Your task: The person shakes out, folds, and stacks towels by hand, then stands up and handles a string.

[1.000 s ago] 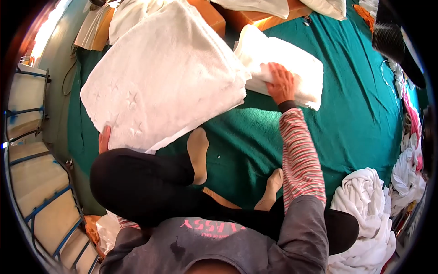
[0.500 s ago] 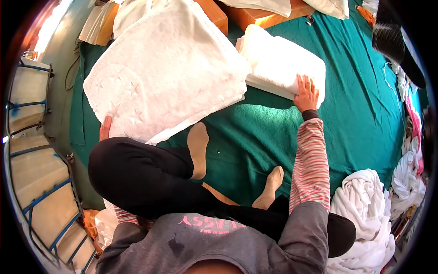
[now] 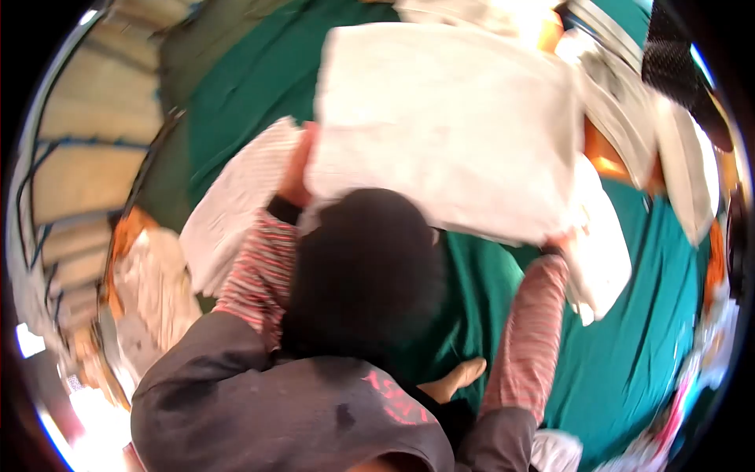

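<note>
A folded white blanket [image 3: 448, 126] spans the upper middle of the view, blurred by motion. My left hand [image 3: 297, 167] grips its left edge, with the thumb side showing and the other fingers hidden. At the lower right corner my right hand [image 3: 561, 237] holds the blanket, its fingers smeared and partly covered. Another white cloth [image 3: 240, 197] with a ribbed surface lies to the left, beside my left forearm. Past my right hand is a further white folded cloth [image 3: 607, 244], partly behind the blanket.
A green cloth [image 3: 629, 330] covers the floor. Orange-brown wooden blocks [image 3: 609, 157] with pale cloths stand at the upper right. A blue-framed rack [image 3: 86, 177] runs along the left. My bent knee [image 3: 366, 267] rises just in front of the blanket. Pale bundled cloth [image 3: 153, 275] lies at the left.
My head view has swung left. My right hand has left the folded stack on the right and now holds the blanket's corner; my left hand has come into fuller view at its left edge.
</note>
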Demonstrator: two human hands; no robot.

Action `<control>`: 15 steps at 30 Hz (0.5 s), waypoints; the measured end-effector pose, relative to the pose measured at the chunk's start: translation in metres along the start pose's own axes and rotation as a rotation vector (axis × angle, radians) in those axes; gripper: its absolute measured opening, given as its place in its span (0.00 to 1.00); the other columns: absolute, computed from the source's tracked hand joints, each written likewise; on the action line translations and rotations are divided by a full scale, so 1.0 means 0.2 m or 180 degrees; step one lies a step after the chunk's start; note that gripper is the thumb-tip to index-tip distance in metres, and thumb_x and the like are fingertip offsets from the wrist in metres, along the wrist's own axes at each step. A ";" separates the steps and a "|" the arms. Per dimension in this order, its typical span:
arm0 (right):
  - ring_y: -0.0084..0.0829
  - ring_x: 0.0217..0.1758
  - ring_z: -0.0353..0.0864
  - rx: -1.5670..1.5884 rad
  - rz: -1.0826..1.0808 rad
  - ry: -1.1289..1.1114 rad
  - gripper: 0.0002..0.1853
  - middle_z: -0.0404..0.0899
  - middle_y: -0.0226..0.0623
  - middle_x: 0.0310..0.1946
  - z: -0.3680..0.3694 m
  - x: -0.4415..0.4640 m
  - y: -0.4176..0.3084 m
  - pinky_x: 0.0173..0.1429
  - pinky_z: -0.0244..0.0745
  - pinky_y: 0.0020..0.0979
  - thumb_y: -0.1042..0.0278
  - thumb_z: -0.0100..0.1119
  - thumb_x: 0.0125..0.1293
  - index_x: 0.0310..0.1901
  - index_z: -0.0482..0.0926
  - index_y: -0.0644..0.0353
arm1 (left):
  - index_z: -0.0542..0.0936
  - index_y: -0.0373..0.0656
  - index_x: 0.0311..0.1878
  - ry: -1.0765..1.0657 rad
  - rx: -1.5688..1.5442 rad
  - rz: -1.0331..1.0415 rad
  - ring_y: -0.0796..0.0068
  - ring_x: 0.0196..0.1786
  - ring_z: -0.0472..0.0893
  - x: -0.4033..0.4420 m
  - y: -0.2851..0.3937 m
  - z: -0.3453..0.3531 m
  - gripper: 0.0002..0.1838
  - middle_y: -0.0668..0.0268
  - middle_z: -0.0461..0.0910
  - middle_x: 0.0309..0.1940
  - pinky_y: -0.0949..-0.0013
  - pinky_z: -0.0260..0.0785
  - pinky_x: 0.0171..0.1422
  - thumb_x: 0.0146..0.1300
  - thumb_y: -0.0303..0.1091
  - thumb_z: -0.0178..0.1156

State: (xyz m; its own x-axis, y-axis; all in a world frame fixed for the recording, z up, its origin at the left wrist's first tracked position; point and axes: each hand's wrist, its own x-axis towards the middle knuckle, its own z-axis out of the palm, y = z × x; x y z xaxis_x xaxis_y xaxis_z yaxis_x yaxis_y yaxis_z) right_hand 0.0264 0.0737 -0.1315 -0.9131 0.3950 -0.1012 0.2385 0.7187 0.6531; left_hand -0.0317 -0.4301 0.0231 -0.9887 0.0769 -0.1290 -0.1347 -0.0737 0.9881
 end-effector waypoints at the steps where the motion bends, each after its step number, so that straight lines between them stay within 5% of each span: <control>1: 0.34 0.66 0.48 0.0558 -0.0331 -0.0251 0.33 0.55 0.32 0.61 0.03 -0.02 0.04 0.65 0.44 0.41 0.51 0.45 0.52 0.61 0.55 0.52 | 0.69 0.41 0.49 0.0120 -0.0542 -0.0182 0.75 0.45 0.70 -0.07 0.04 0.07 0.21 0.66 0.71 0.44 0.72 0.62 0.50 0.56 0.43 0.54; 4: 0.32 0.63 0.55 0.1549 -0.0870 -0.0564 0.30 0.62 0.33 0.58 0.02 -0.06 0.23 0.64 0.48 0.37 0.49 0.46 0.54 0.58 0.62 0.50 | 0.72 0.43 0.48 -0.0325 -0.1667 -0.1247 0.74 0.46 0.73 -0.29 0.01 0.07 0.19 0.68 0.74 0.44 0.72 0.67 0.48 0.62 0.47 0.45; 6: 0.36 0.58 0.63 0.1967 -0.1132 0.0813 0.27 0.68 0.37 0.53 0.15 -0.04 0.31 0.59 0.56 0.35 0.52 0.48 0.53 0.55 0.66 0.54 | 0.73 0.44 0.41 -0.0377 -0.0506 -0.2029 0.85 0.29 0.72 -0.45 -0.19 0.00 0.16 0.73 0.75 0.32 0.81 0.62 0.28 0.56 0.46 0.54; 7: 0.36 0.58 0.63 0.1945 -0.1166 0.0783 0.27 0.68 0.37 0.53 0.08 -0.08 0.32 0.59 0.56 0.35 0.52 0.48 0.53 0.55 0.66 0.54 | 0.74 0.45 0.39 -0.0512 -0.0043 -0.1907 0.85 0.28 0.72 -0.55 -0.31 -0.05 0.15 0.72 0.75 0.31 0.81 0.63 0.27 0.55 0.45 0.55; 9: 0.39 0.47 0.72 0.4198 0.0241 0.0873 0.21 0.74 0.42 0.43 -0.18 -0.21 0.36 0.50 0.65 0.33 0.56 0.49 0.56 0.50 0.70 0.58 | 0.75 0.45 0.38 -0.0618 0.0370 -0.1804 0.84 0.27 0.73 -0.75 -0.48 -0.13 0.14 0.71 0.76 0.30 0.80 0.63 0.26 0.55 0.45 0.55; 10: 0.39 0.47 0.72 0.4187 0.0194 0.0859 0.21 0.74 0.42 0.43 -0.24 -0.27 0.32 0.50 0.65 0.33 0.56 0.49 0.56 0.50 0.70 0.58 | 0.75 0.45 0.38 -0.0712 0.0608 -0.1677 0.84 0.27 0.73 -0.84 -0.53 -0.19 0.14 0.71 0.76 0.30 0.80 0.63 0.26 0.55 0.45 0.54; 12: 0.34 0.33 0.75 0.4554 0.1467 0.1157 0.16 0.76 0.40 0.31 -0.33 -0.38 0.29 0.37 0.69 0.27 0.58 0.46 0.61 0.41 0.74 0.62 | 0.75 0.45 0.38 -0.0797 0.0812 -0.1552 0.84 0.28 0.74 -0.94 -0.57 -0.30 0.14 0.71 0.76 0.30 0.80 0.63 0.27 0.55 0.45 0.54; 14: 0.25 0.28 0.72 0.5968 0.2085 0.0698 0.16 0.74 0.33 0.26 -0.35 -0.45 0.22 0.32 0.68 0.23 0.57 0.44 0.63 0.38 0.74 0.62 | 0.75 0.45 0.40 -0.0483 0.0800 -0.2720 0.82 0.29 0.74 -0.96 -0.58 -0.41 0.16 0.71 0.76 0.31 0.80 0.64 0.29 0.55 0.46 0.54; 15: 0.21 0.24 0.69 0.6588 0.2149 0.0781 0.17 0.71 0.29 0.22 -0.31 -0.47 0.16 0.29 0.66 0.21 0.56 0.42 0.64 0.35 0.74 0.62 | 0.75 0.45 0.40 -0.0496 0.0758 -0.2709 0.82 0.29 0.74 -0.95 -0.58 -0.44 0.16 0.71 0.76 0.31 0.80 0.64 0.29 0.55 0.46 0.54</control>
State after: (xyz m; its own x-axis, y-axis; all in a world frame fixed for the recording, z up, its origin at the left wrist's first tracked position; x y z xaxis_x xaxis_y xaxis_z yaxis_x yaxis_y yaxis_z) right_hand 0.0998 0.0238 -0.0536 -0.5360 0.8396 -0.0881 0.2149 0.0348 -0.9760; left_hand 0.1665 -0.5236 -0.0739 -0.5380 0.1467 -0.8301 -0.7834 0.2767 0.5566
